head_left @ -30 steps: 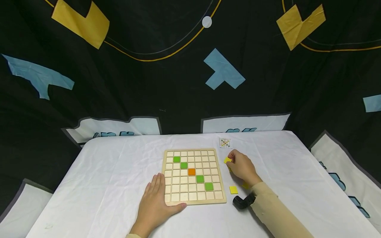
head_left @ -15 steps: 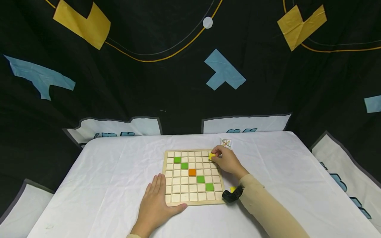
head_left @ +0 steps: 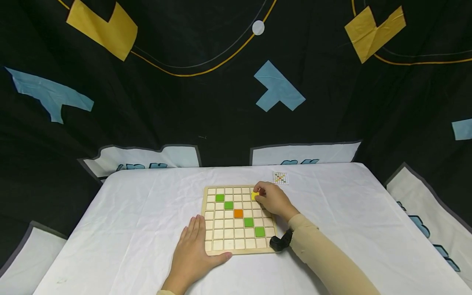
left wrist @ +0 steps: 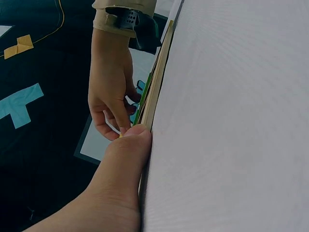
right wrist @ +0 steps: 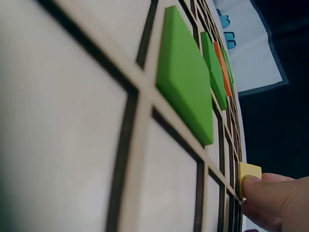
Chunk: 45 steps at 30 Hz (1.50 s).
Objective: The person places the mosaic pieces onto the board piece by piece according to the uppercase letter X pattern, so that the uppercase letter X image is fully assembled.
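1. The left hand [head_left: 193,252] lies flat on the white tablecloth [head_left: 129,213], fingers straight and together, clamped on nothing. Its thumb rests along the near edge of the wooden grid board [head_left: 239,219], at about 7 o'clock of the board.
2. On the board, four green tiles run on a diagonal from 10 o'clock down to 4 o'clock: the first green tile [head_left: 219,198] sits near the far-left corner and the last green tile [head_left: 259,231] near the near-right corner.
3. An orange tile [head_left: 238,213] sits at the board's middle, breaking that diagonal.
4. The yellow tile [head_left: 254,196] is at about 1 o'clock of the board, in the second row from the far edge. In the right wrist view it sits on edge against the grid.
5. The right hand [head_left: 273,200] pinches the yellow tile between its fingertips, fingers curled over the board's far-right part.
6. A small patterned card [head_left: 280,178] lies on the cloth beyond the board's far-right corner, at 1 o'clock, near the right hand but apart.
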Tool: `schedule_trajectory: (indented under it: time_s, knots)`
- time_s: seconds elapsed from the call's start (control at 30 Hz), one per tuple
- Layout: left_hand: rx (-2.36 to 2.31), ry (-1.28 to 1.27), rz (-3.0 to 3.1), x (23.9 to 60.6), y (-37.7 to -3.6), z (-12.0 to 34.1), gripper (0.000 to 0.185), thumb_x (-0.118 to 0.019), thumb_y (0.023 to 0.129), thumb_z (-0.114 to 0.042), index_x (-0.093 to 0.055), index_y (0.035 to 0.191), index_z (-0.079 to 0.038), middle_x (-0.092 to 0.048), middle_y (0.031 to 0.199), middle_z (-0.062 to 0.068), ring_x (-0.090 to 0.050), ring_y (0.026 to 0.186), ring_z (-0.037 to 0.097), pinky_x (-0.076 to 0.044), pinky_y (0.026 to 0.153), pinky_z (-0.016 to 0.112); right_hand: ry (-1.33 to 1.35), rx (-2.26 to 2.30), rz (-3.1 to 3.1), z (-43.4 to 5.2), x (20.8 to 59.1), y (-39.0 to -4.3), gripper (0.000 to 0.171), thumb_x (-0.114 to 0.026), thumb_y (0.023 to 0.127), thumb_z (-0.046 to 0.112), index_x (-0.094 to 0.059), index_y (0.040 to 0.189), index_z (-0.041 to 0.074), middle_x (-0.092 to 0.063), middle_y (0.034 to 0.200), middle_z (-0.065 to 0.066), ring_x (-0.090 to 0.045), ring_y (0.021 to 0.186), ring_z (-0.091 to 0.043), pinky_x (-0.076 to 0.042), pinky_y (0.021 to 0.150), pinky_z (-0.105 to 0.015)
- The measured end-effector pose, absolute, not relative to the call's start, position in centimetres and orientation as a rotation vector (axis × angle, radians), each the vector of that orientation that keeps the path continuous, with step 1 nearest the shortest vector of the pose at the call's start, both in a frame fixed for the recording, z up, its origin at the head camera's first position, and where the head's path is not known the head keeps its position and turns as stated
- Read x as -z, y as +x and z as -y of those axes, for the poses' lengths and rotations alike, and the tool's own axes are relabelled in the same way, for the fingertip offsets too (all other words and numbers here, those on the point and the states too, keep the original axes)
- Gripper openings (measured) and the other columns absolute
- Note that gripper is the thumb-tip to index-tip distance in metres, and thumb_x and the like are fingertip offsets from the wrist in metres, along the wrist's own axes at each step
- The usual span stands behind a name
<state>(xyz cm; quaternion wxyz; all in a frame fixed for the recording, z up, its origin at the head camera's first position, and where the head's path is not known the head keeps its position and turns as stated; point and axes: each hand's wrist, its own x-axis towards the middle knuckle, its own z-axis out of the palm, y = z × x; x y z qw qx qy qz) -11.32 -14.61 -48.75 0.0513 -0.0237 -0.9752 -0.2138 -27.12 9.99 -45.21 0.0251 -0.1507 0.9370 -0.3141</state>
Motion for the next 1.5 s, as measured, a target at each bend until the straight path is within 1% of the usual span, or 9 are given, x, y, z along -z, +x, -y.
schedule_trajectory:
  time_s: [0.2, 0.33, 0.5, 0.7, 0.97, 1.13, 1.27, 1.37, 1.5]
  knots:
    - [0.637, -0.075, 2.967, 48.8, -11.3, 14.7, 0.138, -0.06, 0.064, -0.09, -0.02, 0.155, 0.006, -0.019, 0.164, 0.021, -0.016, 0.154, 0.036, -0.018, 0.125, 0.053, -0.483, 0.875, -2.892, -10.0, 45.1, -27.0, 0.018, -0.073, 0.091, 0.018, -0.07, 0.109, 0.017, -0.06, 0.096, -0.001, -0.055, 0.086, -0.017, -0.05, 0.079, -0.036]
    - [0.638, -0.074, 2.959, 48.8, -11.3, 14.6, 0.138, -0.06, 0.063, -0.091, -0.022, 0.155, 0.006, -0.02, 0.163, 0.021, -0.018, 0.154, 0.036, -0.018, 0.125, 0.053, -0.497, 0.819, -2.891, -10.2, 44.9, -26.7, 0.025, -0.073, 0.091, 0.019, -0.073, 0.116, 0.016, -0.06, 0.099, 0.001, -0.054, 0.088, -0.015, -0.05, 0.083, -0.035]
    - [0.634, -0.075, 2.953, 49.0, -11.4, 14.5, 0.138, -0.059, 0.063, -0.091, -0.024, 0.154, 0.005, -0.022, 0.163, 0.021, -0.02, 0.153, 0.036, -0.02, 0.124, 0.053, -0.539, 0.864, -2.88, -10.8, 44.5, -26.2, 0.022, -0.071, 0.092, 0.016, -0.075, 0.114, 0.015, -0.06, 0.097, 0.002, -0.052, 0.085, -0.014, -0.047, 0.078, -0.032]
    - [0.646, -0.074, 2.966, 48.9, -11.4, 14.4, 0.139, -0.058, 0.063, -0.092, -0.02, 0.155, 0.005, -0.019, 0.164, 0.02, -0.017, 0.154, 0.036, -0.018, 0.125, 0.053, -0.517, 0.924, -2.856, -12.6, 44.0, -25.1, 0.027, -0.07, 0.093, 0.018, -0.07, 0.12, 0.018, -0.059, 0.093, 0.004, -0.05, 0.081, -0.014, -0.042, 0.073, -0.031]
    - [0.645, -0.077, 2.952, 48.8, -11.3, 14.5, 0.138, -0.06, 0.063, -0.091, -0.023, 0.154, 0.006, -0.021, 0.163, 0.021, -0.018, 0.153, 0.037, -0.018, 0.124, 0.053, -0.472, 0.889, -2.85, -15.5, 44.0, -22.4, 0.022, -0.072, 0.092, 0.019, -0.071, 0.114, 0.018, -0.059, 0.092, 0.008, -0.051, 0.079, -0.012, -0.044, 0.07, -0.028]
    - [0.655, -0.073, 2.954, 48.9, -11.3, 14.5, 0.139, -0.06, 0.063, -0.091, -0.023, 0.154, 0.007, -0.021, 0.163, 0.022, -0.018, 0.153, 0.037, -0.018, 0.124, 0.053, -0.529, 0.842, -2.835, -17.3, 44.3, -20.7, 0.022, -0.073, 0.09, 0.022, -0.072, 0.112, 0.017, -0.059, 0.09, 0.009, -0.051, 0.078, -0.01, -0.043, 0.067, -0.024]
    - [0.653, -0.076, 2.954, 49.0, -11.3, 14.5, 0.139, -0.059, 0.063, -0.091, -0.023, 0.154, 0.006, -0.021, 0.163, 0.021, -0.018, 0.153, 0.037, -0.017, 0.124, 0.053, -0.579, 0.78, -2.834, -18.8, 44.3, -19.6, 0.03, -0.078, 0.086, 0.027, -0.074, 0.112, 0.015, -0.061, 0.094, 0.009, -0.049, 0.085, -0.012, -0.041, 0.071, -0.024]
    - [0.648, -0.082, 2.949, 49.0, -11.3, 14.5, 0.138, -0.059, 0.063, -0.092, -0.024, 0.154, 0.007, -0.021, 0.163, 0.022, -0.019, 0.153, 0.037, -0.018, 0.124, 0.054, -0.57, 0.721, -2.837, -19.6, 44.1, -18.9, 0.035, -0.082, 0.081, 0.031, -0.075, 0.111, 0.017, -0.063, 0.098, 0.011, -0.048, 0.092, -0.011, -0.042, 0.076, -0.026]
    - [0.639, -0.08, 2.963, 48.9, -11.3, 14.6, 0.139, -0.057, 0.064, -0.092, -0.021, 0.154, 0.006, -0.019, 0.164, 0.021, -0.017, 0.154, 0.036, -0.017, 0.125, 0.054, -0.57, 0.707, -2.835, -20.3, 44.2, -18.4, 0.027, -0.084, 0.079, 0.031, -0.075, 0.103, 0.022, -0.063, 0.1, 0.014, -0.048, 0.098, -0.01, -0.046, 0.084, -0.031]
